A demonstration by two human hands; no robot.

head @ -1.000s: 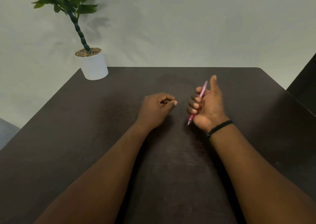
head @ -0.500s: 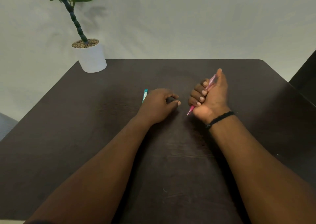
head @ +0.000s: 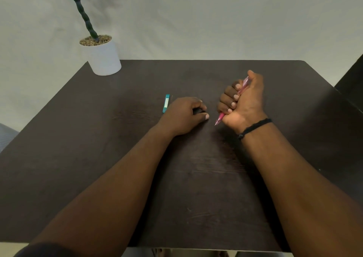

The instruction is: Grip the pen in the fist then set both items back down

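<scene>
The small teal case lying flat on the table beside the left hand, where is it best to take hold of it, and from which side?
Pinch the teal case across its two long edges near the middle, coming from above. It lies flat on the table, slim and narrow, pointing away from the person. Its left edge is free; the left hand sits close on its right, so approaching from the left would probably be easier.

Dim, flat indoor light, slightly greenish cast, no hard glare. Soft faint shadow of plant (head: pixel 82 11) on wall (head: pixel 216 17) behind, up-right of stem, so light approx from front-left. Dark table (head: pixel 78 158) soaks up light, only weak sheen mid-surface; grain visible. Soft shadows under both forearms. Wide-angle distortion: table edges splay, far edge bows. Focus ok at center, softer twd corners; bottom edge mushy. Mild compression noise.
</scene>
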